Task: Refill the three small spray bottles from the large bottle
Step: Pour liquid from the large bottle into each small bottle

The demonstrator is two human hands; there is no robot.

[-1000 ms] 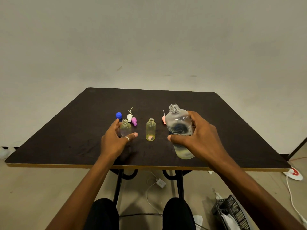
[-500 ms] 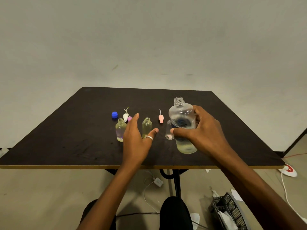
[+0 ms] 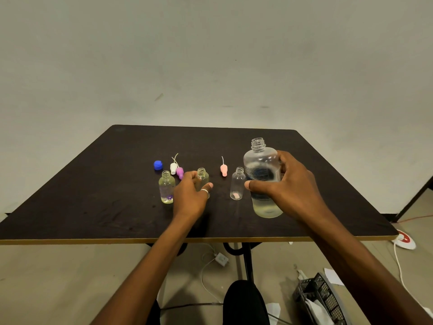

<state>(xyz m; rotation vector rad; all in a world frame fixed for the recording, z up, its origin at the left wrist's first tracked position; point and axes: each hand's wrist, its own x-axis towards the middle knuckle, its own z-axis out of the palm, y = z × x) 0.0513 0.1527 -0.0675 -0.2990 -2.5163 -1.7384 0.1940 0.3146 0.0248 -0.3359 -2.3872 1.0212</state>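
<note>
Clear uncapped large bottle (image 3: 261,165), pale liquid low inside, stands right of centre, gripped by the right hand (image 3: 290,186); the left hand (image 3: 189,195) curls round the middle small bottle (image 3: 202,175).

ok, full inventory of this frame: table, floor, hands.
table: 1, dark top, pale edge, centre
large bottle: 1, clear, blue label, uncapped, table right
left small bottle: 1, clear, yellowish liquid, left of row
middle small bottle: 1, clear, yellowish tint, mid row
right small bottle: 1, clear, beside large bottle
spray heads: 3, white, purple, pink, lying behind the row
cap: 1, blue, far left, behind the row
adapter on cable: 1, white, floor under table
basket: 1, black, floor lower right
left grip: 1, bare hand, holds middle small bottle
right grip: 1, bare hand, holds large bottle
</note>
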